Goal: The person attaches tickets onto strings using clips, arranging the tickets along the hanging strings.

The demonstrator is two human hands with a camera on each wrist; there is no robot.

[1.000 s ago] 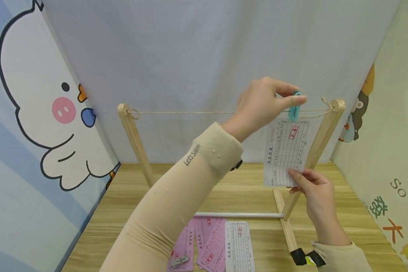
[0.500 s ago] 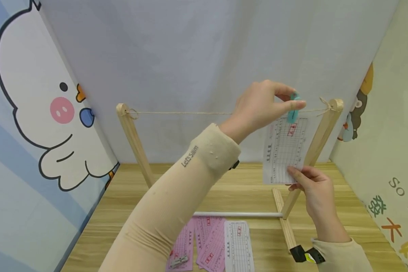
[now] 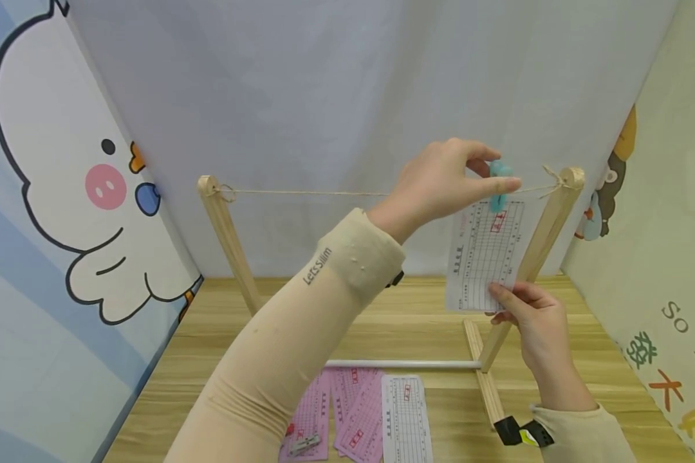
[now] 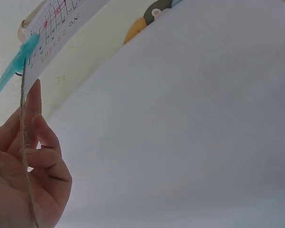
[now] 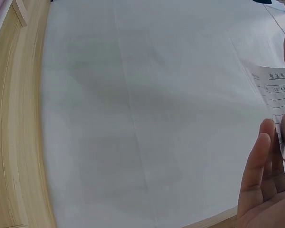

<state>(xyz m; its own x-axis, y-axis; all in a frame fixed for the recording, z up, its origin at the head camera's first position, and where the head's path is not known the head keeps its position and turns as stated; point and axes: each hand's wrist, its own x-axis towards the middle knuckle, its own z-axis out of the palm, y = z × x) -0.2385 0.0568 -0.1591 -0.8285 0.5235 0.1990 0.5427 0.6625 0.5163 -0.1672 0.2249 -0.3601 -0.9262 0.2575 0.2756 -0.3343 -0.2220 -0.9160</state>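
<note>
**Head view: white slip [image 3: 479,260] is hanging at the string [image 3: 313,192]**

The left hand [image 3: 443,177] is pinching a turquoise clip [image 3: 500,169], thumb and index finger slightly parted around it, at the slip's top edge. The right hand [image 3: 537,325] is gripping the slip's lower corner between thumb and fingers.

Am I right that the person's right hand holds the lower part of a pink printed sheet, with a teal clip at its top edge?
Not quite: the printed sheet is white, not pink, as the head view shows. The rest stands: the right hand holds its lower part, and the teal clip is at its top edge.
</note>
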